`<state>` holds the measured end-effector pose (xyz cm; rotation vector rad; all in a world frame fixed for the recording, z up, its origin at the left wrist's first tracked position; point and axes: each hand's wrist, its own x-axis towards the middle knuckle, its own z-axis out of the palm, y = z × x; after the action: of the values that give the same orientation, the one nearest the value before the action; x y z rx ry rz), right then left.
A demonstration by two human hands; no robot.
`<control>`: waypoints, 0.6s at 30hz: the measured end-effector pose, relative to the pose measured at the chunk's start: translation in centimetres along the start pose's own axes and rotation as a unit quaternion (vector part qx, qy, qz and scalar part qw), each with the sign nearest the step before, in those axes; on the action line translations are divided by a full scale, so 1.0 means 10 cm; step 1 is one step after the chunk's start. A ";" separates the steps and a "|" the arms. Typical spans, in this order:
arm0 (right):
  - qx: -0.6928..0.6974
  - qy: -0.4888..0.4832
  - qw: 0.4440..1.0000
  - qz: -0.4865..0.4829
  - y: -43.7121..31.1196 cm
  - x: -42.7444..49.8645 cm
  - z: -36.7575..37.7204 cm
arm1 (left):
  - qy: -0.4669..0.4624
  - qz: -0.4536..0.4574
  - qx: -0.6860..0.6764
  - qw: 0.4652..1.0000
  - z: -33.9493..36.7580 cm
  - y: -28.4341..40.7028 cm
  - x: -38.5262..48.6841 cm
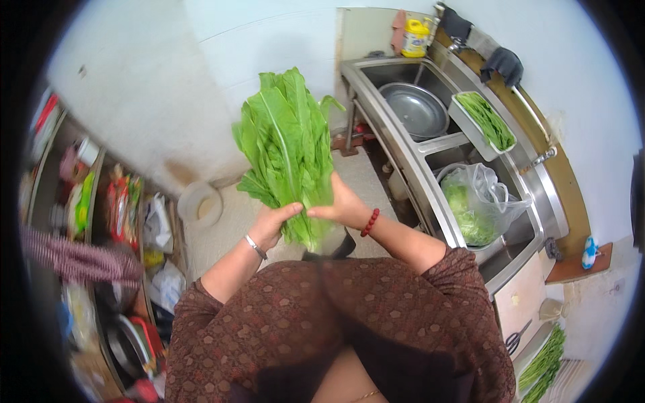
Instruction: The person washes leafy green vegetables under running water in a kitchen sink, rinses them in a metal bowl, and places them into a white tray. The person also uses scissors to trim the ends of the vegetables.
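Note:
A bunch of long green leaf lettuce [287,136] is held upright in front of my body, its leaves pointing away from me. My left hand [272,224] grips the lower left side near the stems, thumb laid across the front. From the right, my right hand [347,201] wraps the same bunch, its thumb almost meeting the left one. The pale stem end [313,244] hangs below both hands, close to my patterned top. Most of my fingers are hidden behind the leaves.
At right is a steel double sink [428,146] with a metal basin [415,111], a tray of green stalks [486,121] and a plastic bag of greens [476,206]. Scissors [516,340] lie on the counter. Crowded shelves [95,201] stand left; a plastic bucket [199,204] is on the floor.

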<state>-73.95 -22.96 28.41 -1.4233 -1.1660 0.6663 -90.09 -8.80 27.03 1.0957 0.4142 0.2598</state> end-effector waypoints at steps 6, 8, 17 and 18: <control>-0.005 0.129 0.991 0.029 0.45 1.02 -1.00 | -0.110 -0.049 0.010 0.993 0.11 0.42 1.93; -0.022 0.187 0.980 0.057 0.58 1.20 -1.35 | -0.146 -0.082 0.028 0.986 0.28 0.55 2.54; -0.064 0.318 0.940 0.107 1.37 1.80 -3.10 | -0.273 -0.173 0.047 0.945 1.46 0.40 4.81; -0.065 0.324 0.937 0.114 1.44 1.87 -3.28 | -0.281 -0.200 0.034 0.938 1.54 0.38 5.01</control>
<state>-34.02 -17.23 25.75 -1.7292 -0.5350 0.2332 -38.41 0.69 26.64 1.0730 0.1234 -0.4265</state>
